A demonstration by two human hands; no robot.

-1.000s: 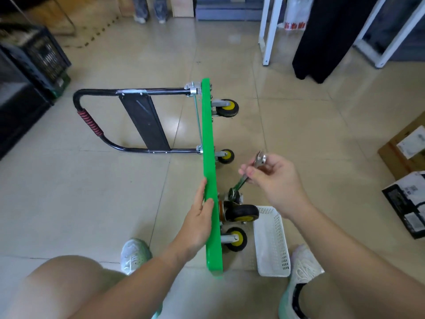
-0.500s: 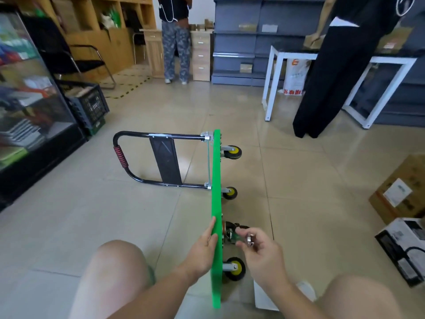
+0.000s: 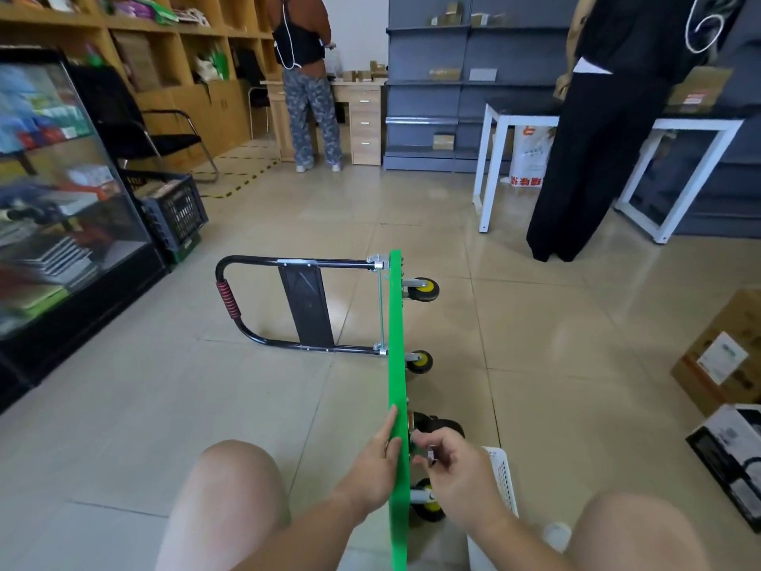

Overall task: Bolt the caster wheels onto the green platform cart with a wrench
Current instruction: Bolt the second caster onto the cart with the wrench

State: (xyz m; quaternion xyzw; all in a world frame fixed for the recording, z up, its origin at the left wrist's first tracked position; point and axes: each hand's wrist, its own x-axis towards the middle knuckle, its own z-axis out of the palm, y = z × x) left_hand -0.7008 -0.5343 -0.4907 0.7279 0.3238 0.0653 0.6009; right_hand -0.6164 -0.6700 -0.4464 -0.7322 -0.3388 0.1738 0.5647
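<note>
Room: open floor point(image 3: 185, 405) at 9 o'clock of the edge-standing green platform cart point(image 3: 396, 364).
Left hand point(image 3: 376, 463): flat on its deck.
Right hand point(image 3: 459, 471): pinches wrench point(image 3: 431, 453) at 3 o'clock.

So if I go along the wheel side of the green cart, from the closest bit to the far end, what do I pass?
Nearest yellow wheel → right hand gripping the wrench → black caster wheel → small yellow wheel → far yellow wheel.
</note>
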